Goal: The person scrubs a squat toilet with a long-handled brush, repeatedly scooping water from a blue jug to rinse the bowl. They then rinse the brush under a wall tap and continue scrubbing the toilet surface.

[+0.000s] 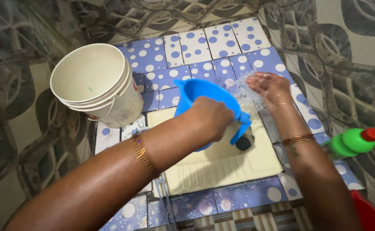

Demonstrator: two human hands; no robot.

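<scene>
My left hand (212, 117) grips a blue plastic mug (200, 95) by its handle and tilts it to the right. Water (243, 90) spills from the mug's rim onto my right hand (269, 87), which is held out just beyond it, palm turned in and fingers loosely apart, holding nothing. Both hands are over a cream squat-toilet pan (239, 167) set in the floor. The pan's dark drain hole (244, 143) shows just under the mug handle. Gold bangles sit on both wrists.
A white plastic bucket (94, 83) stands at the left on blue tiles with white dots (187, 51). A green bottle with a red cap (355, 141) lies at the right, and a red tub rim (367, 214) sits in the bottom right corner. Patterned wall tiles enclose the space.
</scene>
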